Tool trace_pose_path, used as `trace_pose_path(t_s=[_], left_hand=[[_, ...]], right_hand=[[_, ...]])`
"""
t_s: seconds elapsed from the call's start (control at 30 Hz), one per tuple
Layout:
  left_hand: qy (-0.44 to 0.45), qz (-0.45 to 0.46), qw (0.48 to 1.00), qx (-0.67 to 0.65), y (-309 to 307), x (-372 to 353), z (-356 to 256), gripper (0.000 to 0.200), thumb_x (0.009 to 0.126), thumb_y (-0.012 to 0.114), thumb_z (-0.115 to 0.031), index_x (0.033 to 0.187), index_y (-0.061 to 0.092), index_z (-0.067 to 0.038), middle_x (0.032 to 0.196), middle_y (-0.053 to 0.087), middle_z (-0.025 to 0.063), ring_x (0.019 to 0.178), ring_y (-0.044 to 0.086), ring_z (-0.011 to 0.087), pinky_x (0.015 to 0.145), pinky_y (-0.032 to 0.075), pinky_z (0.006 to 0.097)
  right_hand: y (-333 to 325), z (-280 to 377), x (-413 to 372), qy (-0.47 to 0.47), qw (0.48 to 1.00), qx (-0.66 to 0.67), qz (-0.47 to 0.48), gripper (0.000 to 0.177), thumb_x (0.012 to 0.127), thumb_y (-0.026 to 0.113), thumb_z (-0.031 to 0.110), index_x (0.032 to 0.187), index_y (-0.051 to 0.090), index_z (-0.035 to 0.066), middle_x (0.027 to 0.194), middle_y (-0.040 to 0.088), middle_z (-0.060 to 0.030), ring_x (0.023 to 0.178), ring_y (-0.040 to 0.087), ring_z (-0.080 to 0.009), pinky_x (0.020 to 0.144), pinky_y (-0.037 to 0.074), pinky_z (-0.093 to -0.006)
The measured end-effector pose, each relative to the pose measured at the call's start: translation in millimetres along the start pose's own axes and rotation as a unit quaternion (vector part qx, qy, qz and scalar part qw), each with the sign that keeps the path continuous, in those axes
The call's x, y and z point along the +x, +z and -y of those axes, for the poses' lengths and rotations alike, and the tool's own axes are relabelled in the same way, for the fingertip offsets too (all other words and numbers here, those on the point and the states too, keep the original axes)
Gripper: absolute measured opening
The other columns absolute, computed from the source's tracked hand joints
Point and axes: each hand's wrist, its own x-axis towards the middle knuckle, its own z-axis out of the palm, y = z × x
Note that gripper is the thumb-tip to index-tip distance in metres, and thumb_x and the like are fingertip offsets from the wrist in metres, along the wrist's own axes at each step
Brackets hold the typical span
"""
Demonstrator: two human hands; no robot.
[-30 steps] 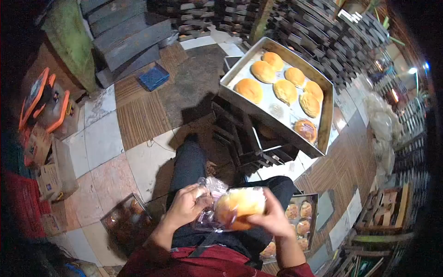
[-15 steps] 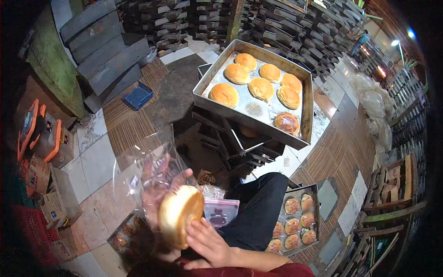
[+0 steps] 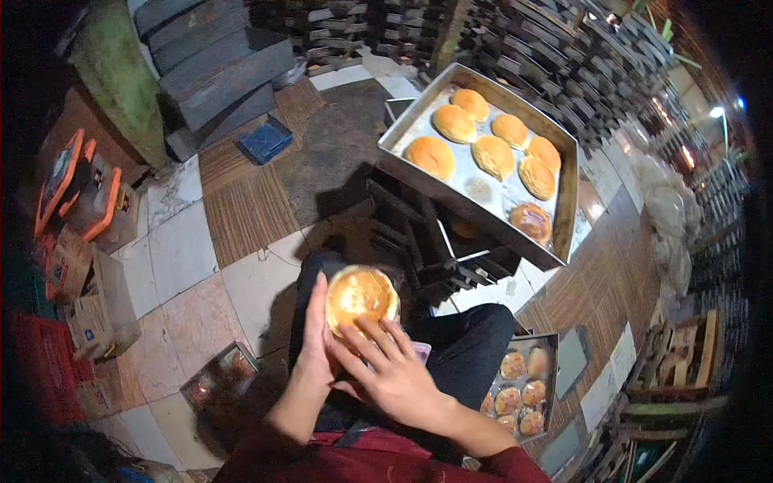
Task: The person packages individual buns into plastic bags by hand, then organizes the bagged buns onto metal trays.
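The person's left hand cups a glossy bun above the lap, while the right hand rests loosely spread fingers against it. More buns sit in a metal tray.

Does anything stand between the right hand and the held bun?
Nothing solid visible: the right hand touches the bun, which the left hand supports. Its gloss might be clear film; I can't tell.

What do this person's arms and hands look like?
Both the left hand and the right hand are human and ungloved, with no watch or cables showing. Dark red sleeves leave the forearms largely bare.
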Motion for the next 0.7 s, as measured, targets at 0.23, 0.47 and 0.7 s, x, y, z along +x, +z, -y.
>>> trace_pose_path(t_s=[0.23,0.47,0.7], left_hand=[[-0.08,-0.059,0.987,-0.13,-49,69,32,0.08,0.081,0.035,-0.068,0.126,0.041,-0.003,0.121,0.05,0.0187,0.112,0.048,0.0314,0.099,0.033,0.0485],[0.245,0.216,0.943,-0.07,36,4,-8,0.076,0.081,0.043,-0.062,0.135,0.026,-0.011,0.134,0.037,0.0136,0.121,0.04,0.031,0.098,0.034,0.0511],[0.373,0.142,0.916,0.034,41,1,-7,0.063,0.087,0.047,-0.043,0.137,0.024,-0.014,0.133,0.038,0.0128,0.121,0.04,0.0283,0.099,0.036,0.0448]], right_hand=[[58,-83,5,0.046,0.992,-0.083,-0.082,0.024,0.067,0.058,0.019,0.089,0.055,0.01,0.093,0.048,-0.0124,0.095,0.047,-0.0319,0.079,0.039,-0.0469],[-9,-9,-18,0.08,0.969,-0.021,-0.233,0.04,0.066,0.073,0.028,0.101,0.065,0.01,0.085,0.049,-0.0079,0.08,0.044,-0.0264,0.071,0.036,-0.0343],[8,-34,-17,0.138,0.938,0.285,-0.142,0.016,0.076,0.064,0.0,0.089,0.055,0.001,0.077,0.054,-0.0112,0.071,0.056,-0.0231,0.061,0.044,-0.0295]])
